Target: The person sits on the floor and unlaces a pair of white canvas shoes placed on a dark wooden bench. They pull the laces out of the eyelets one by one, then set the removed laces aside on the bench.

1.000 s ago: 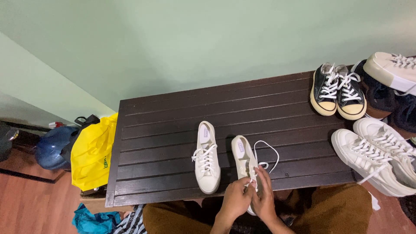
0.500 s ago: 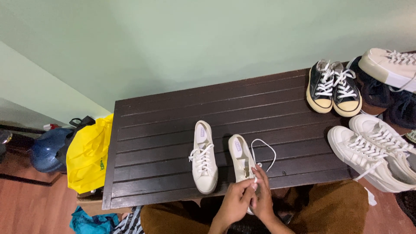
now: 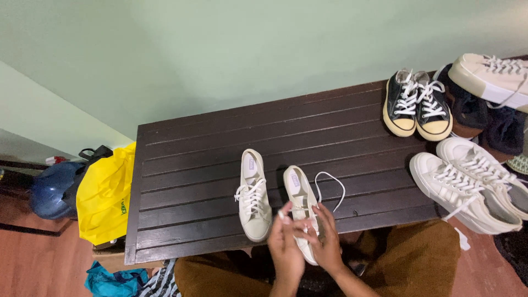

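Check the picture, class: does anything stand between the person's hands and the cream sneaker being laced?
Nothing visible does. The left hand and right hand are already at the laces of the right cream sneaker; the other cream sneaker lies beside it, apart.

Both hands meet at the desk's near edge, right of its middle. The left hand (image 3: 286, 242) has its fingers curled, fingertips pinched together. The right hand (image 3: 325, 237) lies close beside it, fingers stretched forward, touching the left hand's fingers.
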